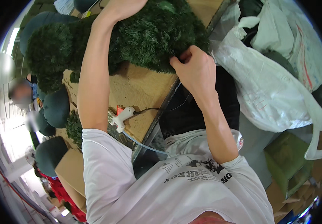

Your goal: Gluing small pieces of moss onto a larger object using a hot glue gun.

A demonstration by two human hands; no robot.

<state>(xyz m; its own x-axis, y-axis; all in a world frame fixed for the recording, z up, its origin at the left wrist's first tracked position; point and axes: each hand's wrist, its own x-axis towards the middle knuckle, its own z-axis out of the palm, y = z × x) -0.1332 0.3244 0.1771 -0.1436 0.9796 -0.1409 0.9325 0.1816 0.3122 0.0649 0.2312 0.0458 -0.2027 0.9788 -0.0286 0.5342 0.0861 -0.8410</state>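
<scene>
A large ball covered in dark green artificial foliage (157, 33) rests on the brown worktable (138, 89). My right hand (194, 69) pinches the foliage at the ball's near lower edge, fingers closed on the tufts. My left hand (121, 7) reaches over the top of the ball and presses on it; its fingers are cut off by the upper edge. A second foliage-covered ball (52, 48) lies to the left, touching the first.
A white glue gun (123, 117) with a clear tube and black cable lies on the table near my left elbow. Bare dark green domes (56, 106) stand at the left. White plastic bags (269, 86) pile at the right, cardboard boxes (71, 171) below.
</scene>
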